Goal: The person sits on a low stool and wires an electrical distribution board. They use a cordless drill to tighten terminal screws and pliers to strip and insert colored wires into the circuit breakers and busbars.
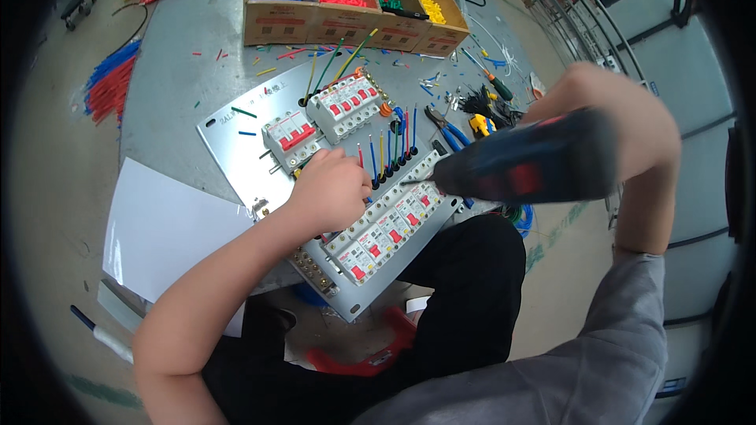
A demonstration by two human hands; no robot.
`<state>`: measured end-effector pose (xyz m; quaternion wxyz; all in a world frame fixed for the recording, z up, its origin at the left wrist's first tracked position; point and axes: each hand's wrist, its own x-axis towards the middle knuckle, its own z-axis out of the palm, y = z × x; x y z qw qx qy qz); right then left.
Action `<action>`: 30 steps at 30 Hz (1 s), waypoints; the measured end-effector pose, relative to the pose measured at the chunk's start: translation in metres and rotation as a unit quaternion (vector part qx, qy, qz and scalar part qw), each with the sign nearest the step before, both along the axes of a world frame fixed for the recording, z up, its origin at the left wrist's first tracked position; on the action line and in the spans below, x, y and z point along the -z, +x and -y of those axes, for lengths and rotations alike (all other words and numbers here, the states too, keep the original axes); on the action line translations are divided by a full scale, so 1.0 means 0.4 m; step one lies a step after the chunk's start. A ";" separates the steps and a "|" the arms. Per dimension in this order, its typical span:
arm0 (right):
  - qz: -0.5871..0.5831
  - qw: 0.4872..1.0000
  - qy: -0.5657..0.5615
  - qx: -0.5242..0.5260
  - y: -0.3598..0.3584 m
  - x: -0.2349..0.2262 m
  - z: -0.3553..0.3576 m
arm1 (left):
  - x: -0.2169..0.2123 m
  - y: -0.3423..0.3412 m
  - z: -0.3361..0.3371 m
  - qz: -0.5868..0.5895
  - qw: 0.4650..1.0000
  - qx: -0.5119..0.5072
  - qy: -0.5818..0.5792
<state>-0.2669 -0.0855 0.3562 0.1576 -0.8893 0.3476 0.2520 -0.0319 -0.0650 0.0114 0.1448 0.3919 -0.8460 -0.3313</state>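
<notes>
My right hand (606,102) is wrapped around a dark cordless power screwdriver (528,161), blurred by motion. Its bit points left and meets the upper side of a row of white circuit breakers (394,232) with red switches. My left hand (331,193) is closed over the row's upper left end; a bit of blue shows at its fingertips, and what they hold is hidden. Short coloured wires (382,161) stand up from holes in the metal mounting plate (228,153) beside that row. Two more breaker blocks, a smaller one (291,138) and a longer one (346,106), sit farther up the plate.
A cardboard box (276,24) with blue, red, green and yellow sleeves stands at the back. Pliers (449,130), a screwdriver (498,85) and a yellow tool (480,123) lie to the right. White paper (169,228) lies left; red and blue wire bundles (110,86) hang over the table's left edge.
</notes>
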 end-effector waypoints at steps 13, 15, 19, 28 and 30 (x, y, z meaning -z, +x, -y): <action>0.675 0.482 -0.210 0.518 -0.450 0.481 -0.150 | -0.119 0.135 0.049 0.046 0.940 -0.018 -0.337; 0.687 0.442 -0.239 0.524 -0.523 0.566 -0.144 | -0.113 0.114 0.042 0.084 0.944 0.032 -0.317; 0.697 0.393 -0.272 0.534 -0.611 0.694 -0.123 | -0.096 0.096 0.048 0.135 0.934 0.095 -0.316; 0.642 0.400 -0.328 0.566 -0.646 0.846 -0.060 | -0.094 0.028 0.079 0.117 0.941 0.169 -0.269; 0.610 0.425 -0.343 0.574 -0.661 0.850 -0.058 | -0.081 0.027 0.077 0.089 0.942 0.167 -0.276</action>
